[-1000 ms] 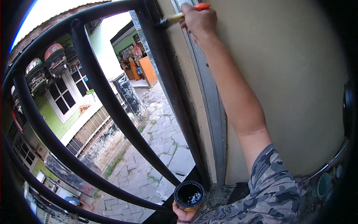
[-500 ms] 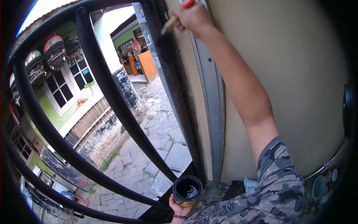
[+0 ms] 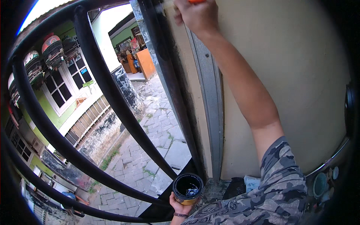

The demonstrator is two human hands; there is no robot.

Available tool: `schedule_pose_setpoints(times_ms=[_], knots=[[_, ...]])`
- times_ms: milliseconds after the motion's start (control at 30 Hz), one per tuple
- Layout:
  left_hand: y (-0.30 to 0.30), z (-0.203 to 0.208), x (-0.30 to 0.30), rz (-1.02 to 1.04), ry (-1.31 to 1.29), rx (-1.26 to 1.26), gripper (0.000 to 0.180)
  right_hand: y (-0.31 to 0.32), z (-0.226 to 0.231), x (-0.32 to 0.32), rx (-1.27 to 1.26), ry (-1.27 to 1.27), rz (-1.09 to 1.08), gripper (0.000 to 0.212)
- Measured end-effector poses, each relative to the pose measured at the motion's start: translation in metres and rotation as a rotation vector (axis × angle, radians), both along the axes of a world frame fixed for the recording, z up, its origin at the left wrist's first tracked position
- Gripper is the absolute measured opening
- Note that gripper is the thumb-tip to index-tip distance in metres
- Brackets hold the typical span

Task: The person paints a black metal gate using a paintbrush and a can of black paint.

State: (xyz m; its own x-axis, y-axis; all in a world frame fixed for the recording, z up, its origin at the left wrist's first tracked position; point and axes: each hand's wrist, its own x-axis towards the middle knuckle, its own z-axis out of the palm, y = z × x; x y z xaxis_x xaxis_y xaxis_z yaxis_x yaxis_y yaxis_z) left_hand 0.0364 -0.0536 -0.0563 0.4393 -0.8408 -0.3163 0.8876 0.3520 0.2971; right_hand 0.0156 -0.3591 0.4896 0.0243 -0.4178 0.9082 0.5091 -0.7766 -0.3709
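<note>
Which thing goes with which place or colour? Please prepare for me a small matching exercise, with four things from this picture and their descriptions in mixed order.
Things:
1. Open tin
2. Brush handle
3. Sleeve
4. Thick bars

Descriptions:
A. Grey camouflage pattern
B. Black, crossing the left half of the view
C. Orange, in the right hand at the top edge
D. In the left hand, near the bottom edge

Right pairs: 1-D; 2-C; 3-A; 4-B
</note>
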Motion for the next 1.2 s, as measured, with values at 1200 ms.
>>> schedule_pose_setpoints(times_ms=[1200], knots=[[-0.010, 0.025, -0.013, 0.013, 0.067, 0.041, 0.067, 0.020, 0.063, -0.001, -1.385, 0.505, -0.795, 0.010]])
